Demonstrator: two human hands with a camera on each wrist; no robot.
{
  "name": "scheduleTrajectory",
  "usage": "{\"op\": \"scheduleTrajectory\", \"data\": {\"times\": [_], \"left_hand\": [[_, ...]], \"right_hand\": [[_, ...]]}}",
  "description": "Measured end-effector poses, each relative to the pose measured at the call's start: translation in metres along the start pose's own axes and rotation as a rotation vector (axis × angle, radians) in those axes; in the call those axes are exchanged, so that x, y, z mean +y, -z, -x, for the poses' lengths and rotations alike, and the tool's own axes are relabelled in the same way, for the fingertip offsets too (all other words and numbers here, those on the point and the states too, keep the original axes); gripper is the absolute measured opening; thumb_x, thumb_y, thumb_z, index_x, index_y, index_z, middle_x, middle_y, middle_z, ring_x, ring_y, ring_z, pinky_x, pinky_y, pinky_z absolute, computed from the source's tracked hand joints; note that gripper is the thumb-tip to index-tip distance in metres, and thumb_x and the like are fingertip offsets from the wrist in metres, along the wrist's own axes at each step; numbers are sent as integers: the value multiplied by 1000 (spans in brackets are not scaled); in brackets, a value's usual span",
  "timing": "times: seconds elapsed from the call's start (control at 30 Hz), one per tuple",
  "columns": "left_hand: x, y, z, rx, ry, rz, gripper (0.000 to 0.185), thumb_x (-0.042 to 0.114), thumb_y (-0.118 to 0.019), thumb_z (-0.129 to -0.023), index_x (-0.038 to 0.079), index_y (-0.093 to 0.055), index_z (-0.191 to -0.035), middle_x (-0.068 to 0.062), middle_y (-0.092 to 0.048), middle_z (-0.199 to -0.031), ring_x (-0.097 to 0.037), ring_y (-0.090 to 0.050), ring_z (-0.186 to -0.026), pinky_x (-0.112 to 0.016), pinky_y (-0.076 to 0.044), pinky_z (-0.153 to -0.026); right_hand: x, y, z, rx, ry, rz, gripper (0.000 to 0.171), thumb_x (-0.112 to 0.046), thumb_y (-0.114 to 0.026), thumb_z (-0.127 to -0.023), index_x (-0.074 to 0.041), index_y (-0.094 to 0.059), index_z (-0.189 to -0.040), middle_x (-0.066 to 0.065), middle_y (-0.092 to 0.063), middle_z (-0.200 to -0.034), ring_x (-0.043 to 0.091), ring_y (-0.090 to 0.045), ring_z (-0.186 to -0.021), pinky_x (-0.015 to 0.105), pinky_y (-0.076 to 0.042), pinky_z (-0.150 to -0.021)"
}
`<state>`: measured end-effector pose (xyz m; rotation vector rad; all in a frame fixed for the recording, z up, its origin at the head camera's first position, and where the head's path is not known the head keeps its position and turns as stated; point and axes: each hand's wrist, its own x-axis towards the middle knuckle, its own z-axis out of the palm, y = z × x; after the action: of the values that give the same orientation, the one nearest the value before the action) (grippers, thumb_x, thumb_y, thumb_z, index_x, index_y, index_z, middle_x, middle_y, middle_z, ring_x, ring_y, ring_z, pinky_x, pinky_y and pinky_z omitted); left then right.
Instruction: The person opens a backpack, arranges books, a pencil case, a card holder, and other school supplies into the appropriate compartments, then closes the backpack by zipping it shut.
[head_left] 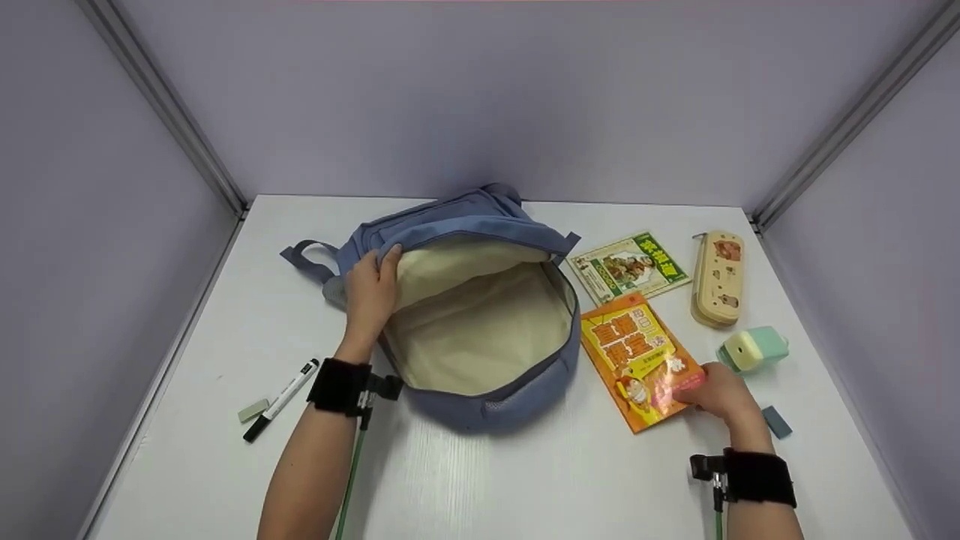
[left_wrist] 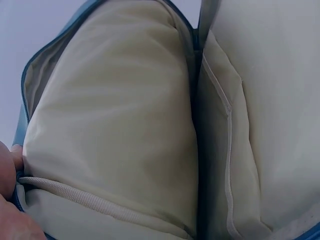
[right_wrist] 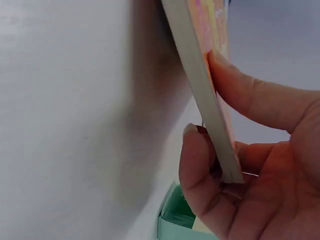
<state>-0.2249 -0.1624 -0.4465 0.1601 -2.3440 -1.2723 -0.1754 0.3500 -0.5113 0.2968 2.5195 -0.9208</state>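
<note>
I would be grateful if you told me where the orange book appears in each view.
Head: the orange book is right of centre, cover up.
Left wrist: not in this picture.
Right wrist: slanting down from the top edge, its pale page edge showing.
Shared landmark, head and right wrist only: the right hand pinching the book.
</note>
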Motion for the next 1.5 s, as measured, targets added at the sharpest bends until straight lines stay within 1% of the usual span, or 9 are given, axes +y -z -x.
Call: {"op": "scheduleTrajectory", "data": {"times": [0.1, 0.23, 0.4, 0.5, 0.63, 0.87, 1.03, 1.23, 1.5], "left_hand": [[3, 2, -3, 0, -1, -6, 44, 32, -52, -103, 12, -39, -66, 0, -32, -58, -21, -37, -55, -36, -33, -57], [6, 5, -6, -2, 2, -3, 44, 33, -51, -103, 11, -39, -67, 0, -32, -60, -20, -36, -57, -36, -33, -58], [9, 8, -11, -20, 18, 12, 43, 33, -50, -104, 9, -40, -70, -2, -33, -64, -21, -36, -60, -36, -32, -60], [11, 8, -13, -33, 32, 3, 41, 33, -49, -104, 8, -42, -71, -3, -35, -66, -24, -40, -64, -38, -34, -63], [14, 8, -15, -37, 31, -11, 41, 32, -49, -104, 8, -43, -72, -5, -37, -67, -26, -42, -66, -39, -36, -65], [17, 8, -16, -30, 32, -17, 42, 34, -49, -104, 8, -43, -71, -6, -39, -66, -27, -44, -66, -41, -37, -64], [18, 6, -16, -23, 24, -6, 43, 34, -49, -104, 9, -42, -70, -4, -38, -65, -25, -43, -63, -38, -37, -62], [17, 3, -17, 3, 5, 12, 43, 32, -50, -104, 10, -40, -68, -2, -35, -63, -23, -40, -59, -35, -34, -60], [17, -1, -16, 16, -29, 26, 43, 29, -52, -103, 11, -38, -67, -1, -33, -62, -22, -36, -59, -34, -32, -60]], "right_hand": [[1, 6, 9, -14, 74, -69, 53, -13, -68, -91, 19, -43, -124, 21, -62, -98, 25, -63, -79, 37, -51, -69], [2, 14, 18, -93, 165, -235, 44, -14, -56, -100, 11, -35, -130, 20, -63, -104, 28, -67, -84, 38, -55, -73], [2, 24, 23, -142, 220, -398, 49, -24, -50, -104, 5, -30, -138, 21, -66, -105, 33, -70, -86, 41, -57, -71], [1, 27, 25, -116, 236, -449, 51, -27, -50, -104, 6, -31, -138, 20, -68, -101, 34, -71, -82, 42, -57, -70], [-3, 29, 28, -51, 288, -534, 46, -24, -51, -104, 9, -36, -132, 18, -70, -93, 33, -72, -73, 41, -57, -66], [-18, 43, 43, 13, 293, -801, 30, -19, -52, -103, 5, -41, -116, 11, -72, -87, 27, -72, -68, 36, -57, -62], [-31, 49, 53, 36, 329, -972, 22, -16, -54, -103, 3, -46, -112, 12, -73, -87, 26, -72, -68, 34, -57, -62], [-53, 50, 57, 22, 363, -1009, 21, -15, -54, -102, 3, -47, -112, 13, -73, -87, 26, -72, -68, 33, -57, -62], [-66, 52, 65, 148, 417, -1046, 25, -13, -56, -101, 5, -44, -113, 12, -73, -85, 26, -72, -64, 32, -56, -57]]}}
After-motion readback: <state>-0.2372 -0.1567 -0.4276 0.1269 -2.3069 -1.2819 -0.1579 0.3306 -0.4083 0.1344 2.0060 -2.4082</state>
